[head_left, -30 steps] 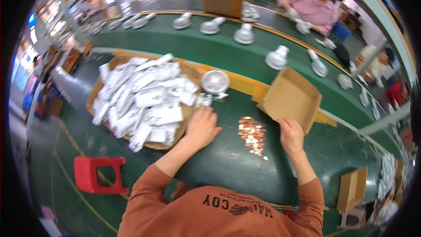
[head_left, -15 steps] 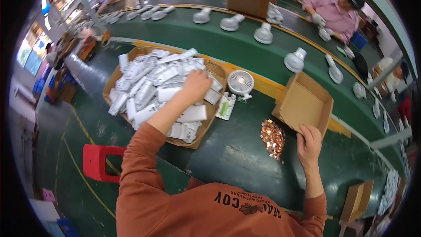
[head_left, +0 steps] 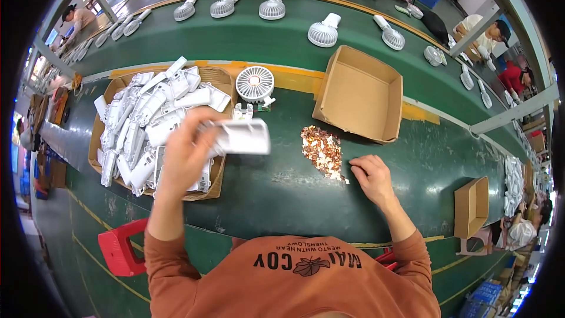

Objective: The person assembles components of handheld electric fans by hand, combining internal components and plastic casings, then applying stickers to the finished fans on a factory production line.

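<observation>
My left hand (head_left: 189, 148) grips a white plastic handle shell (head_left: 250, 136), raised over the right edge of a cardboard box (head_left: 216, 178). Similar white plastic shells (head_left: 144, 109) lie heaped in that box. On the green table, my right hand (head_left: 374, 181) rests with curled fingers just right of a pile of small copper-coloured metal pieces (head_left: 323, 150). Its thumb and forefinger are drawn together; whatever may be between them is too small to make out. A white round fan head (head_left: 255, 84) with a small opened handle part (head_left: 243, 112) lies beside the box.
An open cardboard box (head_left: 362, 97) stands tilted behind the copper pile. Beyond it, a green conveyor belt (head_left: 247, 34) carries several white handheld fans (head_left: 323, 30). A smaller carton (head_left: 471, 207) is at the right, a red stool (head_left: 122, 250) at lower left. Co-workers sit across the belt.
My left hand has come up out of the heap with a white shell. My right hand has left the cardboard box's edge and come down beside the copper pieces. The view has shifted.
</observation>
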`<state>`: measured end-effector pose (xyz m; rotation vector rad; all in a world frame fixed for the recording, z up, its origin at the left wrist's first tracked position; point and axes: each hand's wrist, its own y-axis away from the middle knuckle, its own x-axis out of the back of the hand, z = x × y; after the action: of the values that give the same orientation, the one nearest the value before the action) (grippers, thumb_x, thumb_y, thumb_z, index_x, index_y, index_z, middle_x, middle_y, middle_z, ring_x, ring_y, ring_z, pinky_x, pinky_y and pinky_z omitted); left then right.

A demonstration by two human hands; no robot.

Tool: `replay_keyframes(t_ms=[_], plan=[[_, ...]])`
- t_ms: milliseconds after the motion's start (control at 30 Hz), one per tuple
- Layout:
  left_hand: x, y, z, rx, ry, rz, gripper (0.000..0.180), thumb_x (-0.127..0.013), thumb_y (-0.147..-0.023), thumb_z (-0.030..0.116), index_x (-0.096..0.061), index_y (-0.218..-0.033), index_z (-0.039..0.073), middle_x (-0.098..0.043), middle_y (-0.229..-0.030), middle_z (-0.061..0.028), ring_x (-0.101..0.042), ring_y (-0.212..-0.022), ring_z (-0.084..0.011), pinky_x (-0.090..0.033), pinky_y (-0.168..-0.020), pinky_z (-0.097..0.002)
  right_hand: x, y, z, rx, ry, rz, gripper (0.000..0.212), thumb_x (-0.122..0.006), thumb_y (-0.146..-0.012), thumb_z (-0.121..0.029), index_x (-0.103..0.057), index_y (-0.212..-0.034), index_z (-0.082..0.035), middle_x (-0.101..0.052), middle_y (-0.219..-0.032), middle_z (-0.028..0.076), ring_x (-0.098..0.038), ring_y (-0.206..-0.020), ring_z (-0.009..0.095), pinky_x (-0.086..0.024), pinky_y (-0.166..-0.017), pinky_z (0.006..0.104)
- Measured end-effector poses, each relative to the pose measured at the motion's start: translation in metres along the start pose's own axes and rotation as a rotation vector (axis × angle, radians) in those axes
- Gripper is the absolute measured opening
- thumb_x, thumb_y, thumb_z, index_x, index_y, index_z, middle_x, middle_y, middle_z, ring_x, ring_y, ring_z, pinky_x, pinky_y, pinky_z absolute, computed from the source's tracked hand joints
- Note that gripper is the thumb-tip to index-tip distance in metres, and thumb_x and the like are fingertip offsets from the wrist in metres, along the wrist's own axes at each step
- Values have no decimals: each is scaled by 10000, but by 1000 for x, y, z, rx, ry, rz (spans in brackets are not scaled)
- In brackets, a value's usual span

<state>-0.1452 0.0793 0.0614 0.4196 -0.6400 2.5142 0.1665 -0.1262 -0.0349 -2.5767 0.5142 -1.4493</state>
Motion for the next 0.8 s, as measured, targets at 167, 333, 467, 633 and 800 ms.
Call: replay_keyframes(t_ms=[167, 333, 467, 633, 800], plan=[[-65, 29, -12, 498, 744, -292, 311, -607, -788, -33, -552, -1088, 30, -600, -969, -51, -579, -881, -110, -475, -766, -246, -16, -11, -5, 23, 29, 3, 93, -658, -763, -73, -657, -854, -53, -619, -825, 77, -578, -784, 271, -476, -700, 356], [-103, 31, -24, 673, 1045, -466, 302, -651, -786, 17, -562, -1075, 23, -659, -919, -95, -629, -851, -150, -493, -763, -271, -15, -14, -13, 48, 117, -32, 74, -669, -755, -90, -634, -809, -54, -599, -793, 72, -578, -771, 271, -475, -679, 358], [-117, 35, -28, 795, 1226, -529, 297, -675, -782, 70, -574, -1057, 19, -654, -894, -100, -633, -833, -173, -493, -766, -283, -5, -6, -15, 19, 177, -94, 82, -675, -750, -104, -626, -797, -59, -593, -782, 70, -586, -750, 268, -480, -661, 364], [-139, 60, -36, 1011, 1454, -585, 296, -583, -858, 132, -551, -1112, -15, -641, -937, -142, -646, -789, -233, -548, -694, -387, -4, -3, -12, -77, 93, -75, 90, -677, -762, -124, -628, -808, -64, -589, -780, 76, -599, -711, 269, -488, -629, 367], [-147, 63, -25, 1089, 1472, -627, 348, -483, -924, 169, -483, -1212, -25, -636, -997, -173, -653, -859, -272, -547, -773, -422, -8, -9, -12, 23, 129, -55, 71, -654, -781, -111, -629, -831, -67, -591, -784, 75, -606, -721, 275, -495, -632, 367]])
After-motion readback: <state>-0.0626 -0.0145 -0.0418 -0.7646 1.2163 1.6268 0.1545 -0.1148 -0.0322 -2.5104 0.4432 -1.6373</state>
